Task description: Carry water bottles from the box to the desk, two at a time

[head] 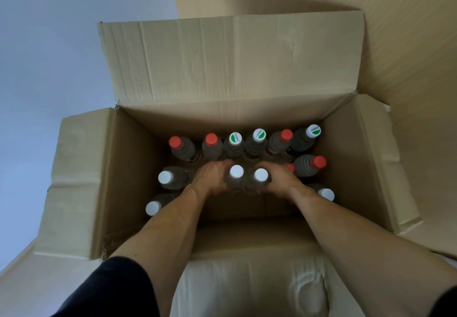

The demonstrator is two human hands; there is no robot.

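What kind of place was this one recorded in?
Probably an ordinary indoor room, though little shows: an open cardboard box of water bottles stands on a tan floor beside a plain pale wall.

Only legible text: white caps with a green leaf mark carry a small brand word, looks like "Chsttofi", too blurred to be sure. It's on three caps in the back row: one (235, 138), next (259, 135), far-right one (313, 130). Nothing readable elsewhere.
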